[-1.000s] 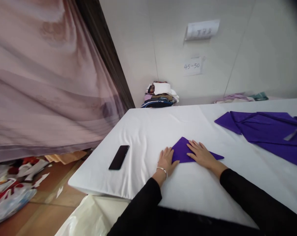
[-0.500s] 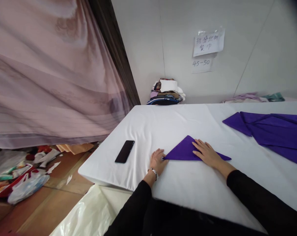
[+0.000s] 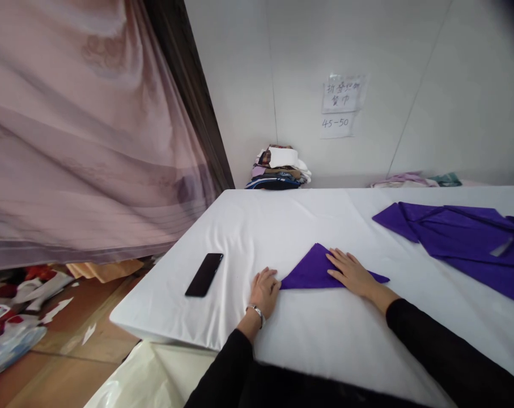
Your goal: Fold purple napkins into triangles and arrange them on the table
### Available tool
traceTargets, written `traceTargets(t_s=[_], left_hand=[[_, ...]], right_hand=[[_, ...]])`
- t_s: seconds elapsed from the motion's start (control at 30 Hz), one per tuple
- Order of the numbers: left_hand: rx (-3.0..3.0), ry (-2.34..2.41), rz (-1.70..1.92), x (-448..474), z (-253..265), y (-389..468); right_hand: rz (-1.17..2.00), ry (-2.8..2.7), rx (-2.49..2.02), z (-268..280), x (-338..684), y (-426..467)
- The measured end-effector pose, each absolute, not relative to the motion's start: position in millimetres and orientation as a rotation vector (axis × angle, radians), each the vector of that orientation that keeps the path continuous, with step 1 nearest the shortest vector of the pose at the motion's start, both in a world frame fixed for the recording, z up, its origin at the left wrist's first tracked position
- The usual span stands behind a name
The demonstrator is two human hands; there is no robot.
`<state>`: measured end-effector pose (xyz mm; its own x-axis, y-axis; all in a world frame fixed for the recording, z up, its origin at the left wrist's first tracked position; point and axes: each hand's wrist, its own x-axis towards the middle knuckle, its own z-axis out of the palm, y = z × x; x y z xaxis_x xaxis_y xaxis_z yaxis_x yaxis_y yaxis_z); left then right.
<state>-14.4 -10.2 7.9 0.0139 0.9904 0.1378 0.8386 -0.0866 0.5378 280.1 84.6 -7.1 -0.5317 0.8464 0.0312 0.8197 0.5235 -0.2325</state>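
Observation:
A purple cloth [image 3: 308, 273], folded into a flat triangle, lies on the white-covered table with its peak pointing away from me. At its left corner rests my left hand [image 3: 264, 292], fingers extended over the table cover and their edge touching the tip. My right hand [image 3: 350, 273] lies flat across the right half of the triangle, fingers apart, hiding part of that side. Further right is a larger purple cloth [image 3: 456, 232], spread loosely with creases and a small pale patch on it.
A black phone [image 3: 204, 275] lies on the white table cover [image 3: 282, 221] to the left. Behind the table's far edge are a stack of folded clothes [image 3: 277, 170] and pinkish fabric [image 3: 403, 180]. A pink curtain [image 3: 86, 141] hangs left; bags [image 3: 14, 345] sit on the floor.
The camera view has shifted slightly, so the whole scene sits lower and further left. Both hands stay at the purple triangle, and its folded shape looks the same.

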Motion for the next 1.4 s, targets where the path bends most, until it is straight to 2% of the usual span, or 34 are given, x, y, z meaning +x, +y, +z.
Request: traceTargets(t_s=[0.2,0.37,0.57,0.7,1.03,1.23,1.4], left_hand=[[2.047,2.000,0.666,-9,10,-11],[2.170,2.096,0.625,14,25,-8],[2.548,1.618,0.507,74,29,19],[2.540,1.611,0.279,88,14,42],[2.497,1.719,0.131,68,1,61],[2.565,1.531,0.119,34,4,55],[2.616,1.480,0.293,8,-1,51]], right_hand=[[0.186,-2.610,-1.381,-2,271,79],[0.237,-2.637,-1.327,-5,266,79],[0.274,-2.635,-1.323,-9,265,82],[0.351,-2.641,-1.334,1,262,79],[0.488,-2.533,-1.410,21,286,84],[0.497,-2.482,-1.535,23,325,80],[0.447,-2.385,-1.714,28,349,72]])
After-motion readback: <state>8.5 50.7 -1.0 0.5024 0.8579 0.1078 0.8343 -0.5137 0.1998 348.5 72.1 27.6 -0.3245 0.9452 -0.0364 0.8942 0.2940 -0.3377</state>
